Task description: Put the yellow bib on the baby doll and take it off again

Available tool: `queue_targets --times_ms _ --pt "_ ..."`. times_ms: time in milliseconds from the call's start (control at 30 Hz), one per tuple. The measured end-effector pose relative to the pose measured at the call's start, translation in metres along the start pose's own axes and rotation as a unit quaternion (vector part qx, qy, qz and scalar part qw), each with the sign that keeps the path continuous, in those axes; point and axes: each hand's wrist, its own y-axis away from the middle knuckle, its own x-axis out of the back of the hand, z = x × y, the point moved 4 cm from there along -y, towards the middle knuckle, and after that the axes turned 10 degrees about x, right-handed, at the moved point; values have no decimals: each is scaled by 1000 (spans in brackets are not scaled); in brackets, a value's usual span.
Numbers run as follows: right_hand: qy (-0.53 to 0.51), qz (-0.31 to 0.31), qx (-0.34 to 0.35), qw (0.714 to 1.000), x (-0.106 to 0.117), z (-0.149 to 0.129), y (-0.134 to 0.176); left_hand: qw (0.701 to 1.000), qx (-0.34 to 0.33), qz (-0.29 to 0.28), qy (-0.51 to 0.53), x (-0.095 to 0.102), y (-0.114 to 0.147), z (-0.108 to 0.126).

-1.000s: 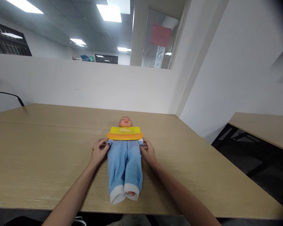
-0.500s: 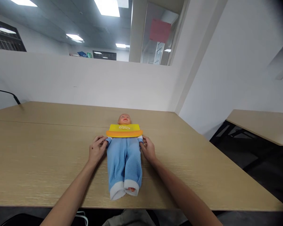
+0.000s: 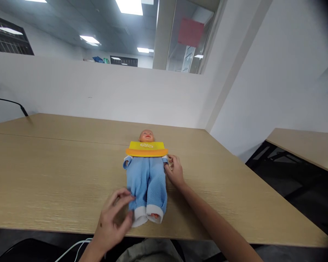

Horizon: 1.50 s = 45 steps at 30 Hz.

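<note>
A baby doll (image 3: 147,174) in light-blue fleece clothes with white cuffs lies on its back on the table, head away from me and feet towards me. A yellow bib (image 3: 147,147) with an orange lower edge covers its chest. My left hand (image 3: 112,218) is by the trouser leg on the left, its thumb and fingers apart and holding nothing. At the doll's sleeve on the right, my right hand (image 3: 176,171) has its fingers curled around the cuff (image 3: 165,159). The other sleeve (image 3: 127,162) lies loose on the left.
The wooden table (image 3: 57,174) runs to a white partition wall (image 3: 120,98) at the back. A black cable (image 3: 23,110) comes down at the far left. A second table (image 3: 306,147) stands to the right. White cords (image 3: 79,245) hang below the front edge.
My left hand has let go of the doll's left-side sleeve, moved down towards me beside the trouser leg and opened. My right hand stays at the other sleeve. The view has shifted slightly.
</note>
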Motion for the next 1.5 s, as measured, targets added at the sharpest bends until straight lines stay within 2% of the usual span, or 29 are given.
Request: queue_targets --times_ms 100,167,233,300,367,533,667,1033,1167,1400,1500 --pt "2 17 39 999 29 -35 12 998 -40 -13 -51 -9 21 15" --pt "-26 -30 103 994 47 -68 32 995 -55 -2 -78 -17 24 17" --pt "-37 -105 184 977 59 -102 60 994 -62 15 -94 -24 26 14" --pt "7 -138 234 962 63 -126 85 992 -61 25 -104 -30 28 8" --pt "47 -161 252 953 56 -138 102 992 -59 28 -111 -34 32 2" --pt "98 -99 247 959 33 -137 110 987 -48 43 -147 -41 38 -6" --pt "86 -65 245 964 30 -131 115 985 -57 69 -150 -42 38 -5" --pt "44 -102 187 976 25 -122 125 991 -79 48 -100 -37 39 2" --pt "41 -95 190 976 26 -124 125 994 -58 47 -85 -35 39 -1" --pt "9 -102 192 976 29 -124 129 993 -79 71 -60 -29 37 2" --pt "4 -103 190 976 28 -123 130 994 -61 67 -56 -30 35 1"
